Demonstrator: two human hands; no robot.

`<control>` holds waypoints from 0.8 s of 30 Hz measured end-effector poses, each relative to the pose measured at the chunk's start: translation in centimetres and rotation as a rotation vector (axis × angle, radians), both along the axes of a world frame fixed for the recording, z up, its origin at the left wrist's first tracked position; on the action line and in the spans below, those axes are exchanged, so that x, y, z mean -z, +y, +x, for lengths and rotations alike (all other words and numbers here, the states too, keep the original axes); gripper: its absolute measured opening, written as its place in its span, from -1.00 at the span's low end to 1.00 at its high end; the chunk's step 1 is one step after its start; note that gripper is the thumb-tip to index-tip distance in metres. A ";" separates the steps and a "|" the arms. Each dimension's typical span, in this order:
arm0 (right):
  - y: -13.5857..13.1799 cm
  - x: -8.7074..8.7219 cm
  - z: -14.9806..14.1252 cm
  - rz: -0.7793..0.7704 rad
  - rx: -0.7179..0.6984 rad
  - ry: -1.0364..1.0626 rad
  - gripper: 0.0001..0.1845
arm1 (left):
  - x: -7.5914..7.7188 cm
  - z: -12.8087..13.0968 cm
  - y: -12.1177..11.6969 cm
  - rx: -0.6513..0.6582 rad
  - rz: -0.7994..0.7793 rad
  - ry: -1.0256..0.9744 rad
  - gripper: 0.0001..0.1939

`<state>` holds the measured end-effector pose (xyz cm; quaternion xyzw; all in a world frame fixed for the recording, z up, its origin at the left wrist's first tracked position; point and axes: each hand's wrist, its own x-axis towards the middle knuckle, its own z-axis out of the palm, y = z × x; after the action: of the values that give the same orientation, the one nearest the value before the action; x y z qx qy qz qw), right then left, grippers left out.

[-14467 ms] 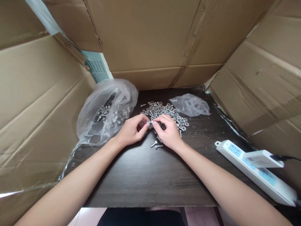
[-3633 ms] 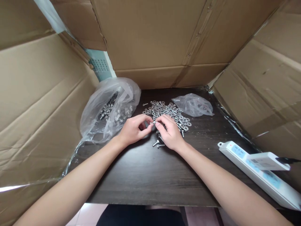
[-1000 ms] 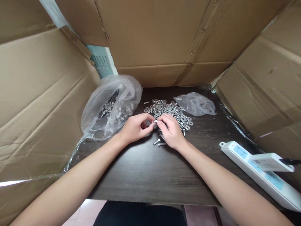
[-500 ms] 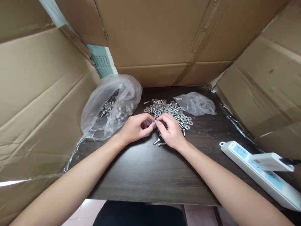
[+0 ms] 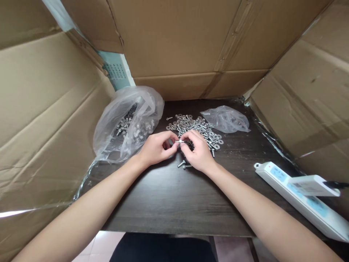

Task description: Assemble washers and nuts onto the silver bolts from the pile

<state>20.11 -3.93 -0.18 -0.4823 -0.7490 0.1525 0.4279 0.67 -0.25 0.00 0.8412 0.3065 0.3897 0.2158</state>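
Observation:
A small silver bolt (image 5: 179, 141) lies crosswise between my two hands, with a bright nut-like piece on it near the right fingertips. The thumb and forefinger of my left hand (image 5: 157, 148) pinch its left end. My right hand (image 5: 198, 150) has thumb and fingertips closed on the right end, in front of the pile. Fingers hide both ends of the bolt. Just beyond my hands spreads a loose pile of bolts, nuts and flat washers (image 5: 217, 147). Two loose bolts (image 5: 181, 164) lie nearer to me, below my right hand.
On the left sits a large clear plastic bag (image 5: 107, 133) with bolt assemblies inside. A smaller plastic bag (image 5: 227, 118) lies behind the pile at right. A white power strip (image 5: 289, 193) with a plugged-in adapter (image 5: 311, 185) runs along the right. Cardboard walls (image 5: 177, 40) enclose the dark table (image 5: 174, 203).
Both hands keep pinching at about the same spot throughout. The right fingertips have shifted slightly on the bolt, and the nut-like piece shows more clearly between them now. The view has drifted a little.

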 end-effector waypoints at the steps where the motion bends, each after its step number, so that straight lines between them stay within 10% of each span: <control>1: 0.0 0.0 0.0 0.007 0.000 0.004 -0.97 | 0.0 0.0 0.0 0.000 -0.001 0.000 -0.92; 24: 0.0 0.1 0.0 0.021 0.004 0.008 -0.95 | 0.1 0.0 0.1 0.003 -0.007 -0.001 -0.92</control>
<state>20.07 -3.91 -0.25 -0.4788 -0.7478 0.1457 0.4363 0.66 -0.19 -0.07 0.8408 0.3064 0.3885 0.2196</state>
